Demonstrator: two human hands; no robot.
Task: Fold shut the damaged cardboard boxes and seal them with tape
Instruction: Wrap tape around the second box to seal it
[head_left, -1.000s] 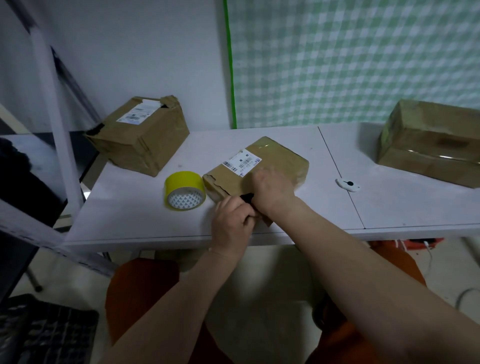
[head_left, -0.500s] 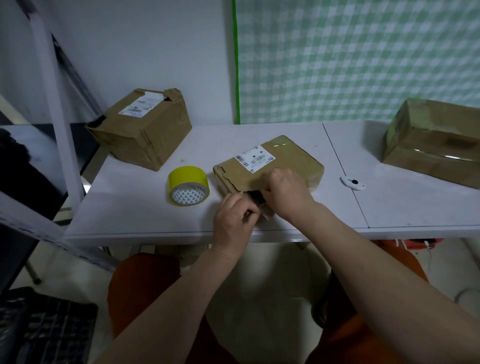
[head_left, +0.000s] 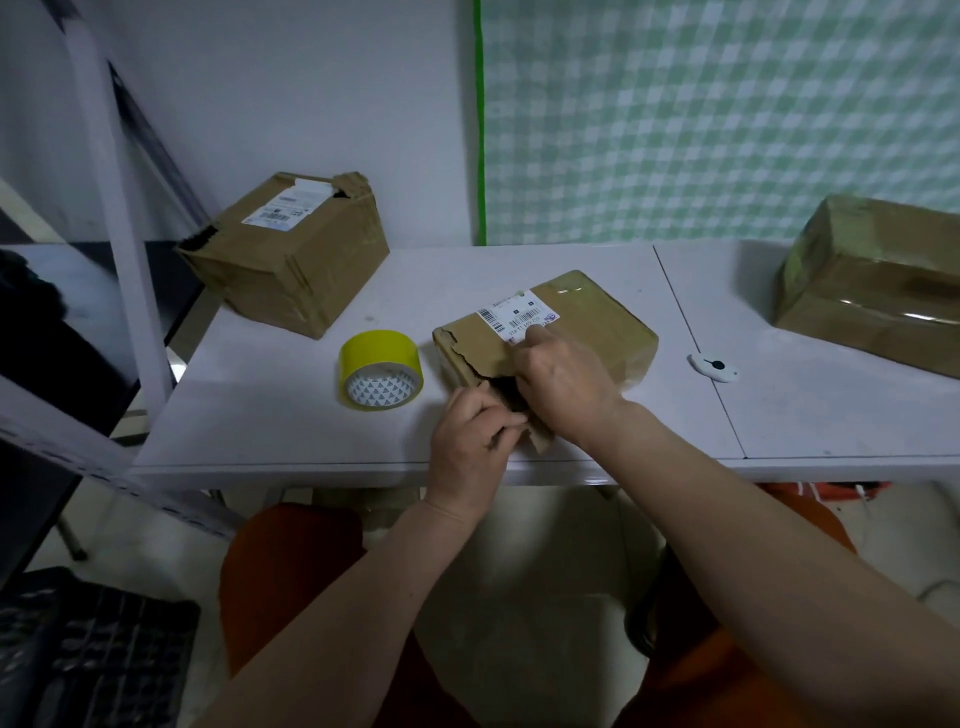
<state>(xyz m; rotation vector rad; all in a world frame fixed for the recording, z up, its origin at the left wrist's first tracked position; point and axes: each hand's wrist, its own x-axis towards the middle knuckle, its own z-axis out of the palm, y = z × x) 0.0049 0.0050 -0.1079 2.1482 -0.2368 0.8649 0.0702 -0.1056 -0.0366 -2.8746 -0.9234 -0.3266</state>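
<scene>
A flat cardboard box (head_left: 587, 317) with a white shipping label lies in the middle of the white table (head_left: 291, 415). Its near end is torn and gapes dark. My left hand (head_left: 475, 434) pinches a torn flap at that near end. My right hand (head_left: 563, 382) lies on the box top beside the tear, fingers curled over the torn edge, forefinger reaching the label. A roll of yellow tape (head_left: 380, 370) lies just left of the box.
A taller damaged box (head_left: 291, 260) stands at the table's back left. A taped box (head_left: 878, 280) sits at the right. A small white cutter (head_left: 712, 367) lies right of the flat box. A slanted metal frame (head_left: 119, 208) rises at left.
The right hand has slid up the box top toward the label. The left hand stays at the torn near end, holding the flap. The view has shifted slightly.
</scene>
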